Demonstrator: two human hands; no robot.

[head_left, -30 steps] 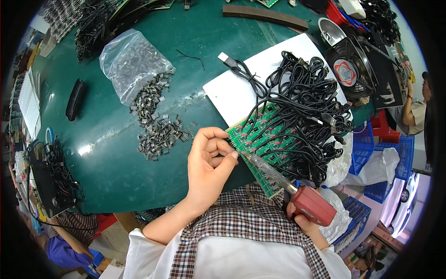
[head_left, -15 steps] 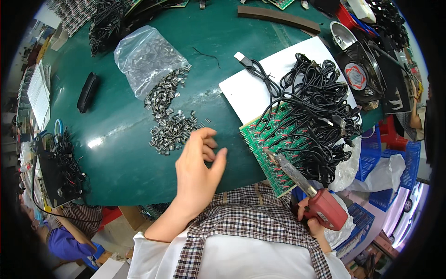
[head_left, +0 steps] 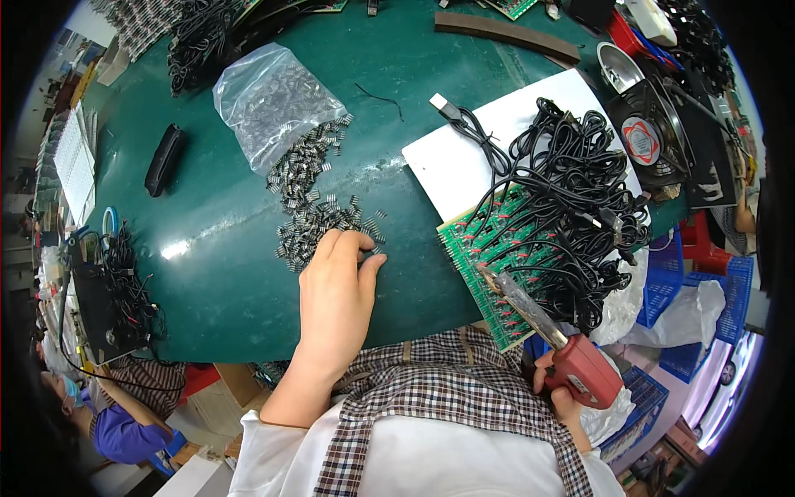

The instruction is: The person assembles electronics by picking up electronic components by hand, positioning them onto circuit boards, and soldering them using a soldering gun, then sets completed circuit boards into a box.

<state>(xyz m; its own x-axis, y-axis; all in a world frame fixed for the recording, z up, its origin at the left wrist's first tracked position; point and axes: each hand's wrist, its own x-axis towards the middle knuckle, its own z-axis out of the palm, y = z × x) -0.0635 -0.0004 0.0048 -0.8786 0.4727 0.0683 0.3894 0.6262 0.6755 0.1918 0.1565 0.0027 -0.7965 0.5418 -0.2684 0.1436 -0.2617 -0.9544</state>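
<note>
Silver-and-black metal connectors (head_left: 305, 228) lie heaped on the green table (head_left: 232, 306) beneath the left hand (head_left: 333, 286), its grip slightly parted, seemingly empty; the right hand (head_left: 565, 407) clasps a red pistol-shaped soldering gun (head_left: 590, 371). Picking appears in hand, calling next for a narrow pinch on one connector

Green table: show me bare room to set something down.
The widest bare patch lies between the black case and the pile of metal connectors, extending left of the left hand. A narrower strip separates the pile from the white sheet. The right is crowded: black cables cover much of the green circuit boards.
</note>
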